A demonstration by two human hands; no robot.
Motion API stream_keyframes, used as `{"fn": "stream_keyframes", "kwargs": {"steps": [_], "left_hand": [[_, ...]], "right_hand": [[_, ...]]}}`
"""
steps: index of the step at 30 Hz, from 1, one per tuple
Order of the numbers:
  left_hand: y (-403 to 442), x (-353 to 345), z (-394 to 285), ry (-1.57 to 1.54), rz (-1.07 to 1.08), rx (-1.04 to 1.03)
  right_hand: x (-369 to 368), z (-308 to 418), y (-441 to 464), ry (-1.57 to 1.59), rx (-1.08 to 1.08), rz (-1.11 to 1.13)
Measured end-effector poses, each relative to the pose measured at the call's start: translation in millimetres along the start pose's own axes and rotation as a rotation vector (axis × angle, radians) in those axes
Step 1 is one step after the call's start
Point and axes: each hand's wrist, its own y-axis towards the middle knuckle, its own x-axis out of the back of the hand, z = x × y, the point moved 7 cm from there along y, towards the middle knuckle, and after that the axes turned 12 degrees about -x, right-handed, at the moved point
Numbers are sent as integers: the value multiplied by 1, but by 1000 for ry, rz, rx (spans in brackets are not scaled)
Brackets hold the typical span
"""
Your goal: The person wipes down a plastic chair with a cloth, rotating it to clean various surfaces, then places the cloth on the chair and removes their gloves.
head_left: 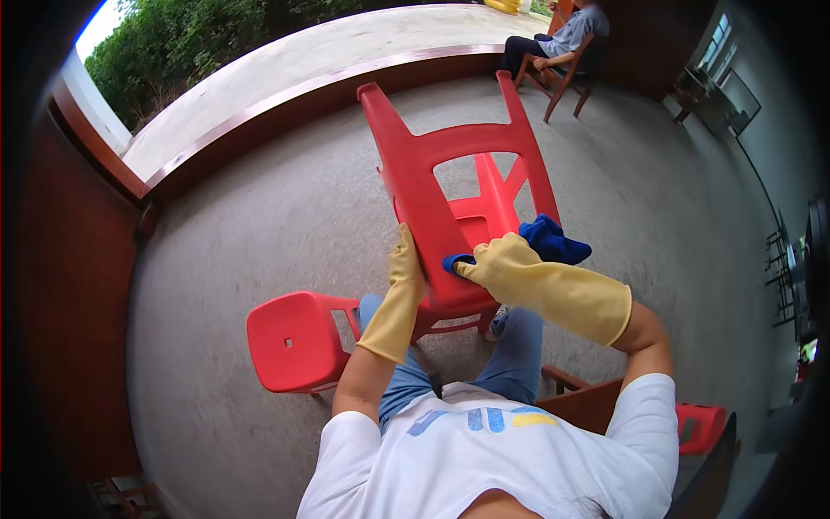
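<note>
A red plastic stool (450,143) is tipped in front of me with its legs pointing up and away. Below and behind it, parts of more red plastic show, possibly a second stool under it. My left hand (405,272), in a yellow rubber glove, holds the stool's left side with its fingers along the edge. In my right hand (506,266), also gloved in yellow, a blue cloth (553,240) is bunched. That hand is closed and presses the cloth to the stool near the seat end; part of the cloth pokes out by the fingertips.
Another red stool (298,342) stands on the grey floor (216,233) left of my legs. Something red (700,428) and wooden furniture (588,402) lie behind my right arm. A person (566,43) sits on a wooden chair (562,82) near the raised doorway sill (328,91).
</note>
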Motion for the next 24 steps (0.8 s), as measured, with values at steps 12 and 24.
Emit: {"fn": "stream_keyframes", "kwargs": {"steps": [12, 24], "left_hand": [[-2, 6, 2, 419, -98, -43], [-3, 2, -2, 496, -77, -58]], "right_hand": [[14, -11, 49, -5, -62, -42], [58, -46, 116, 175, -257, -235]]}}
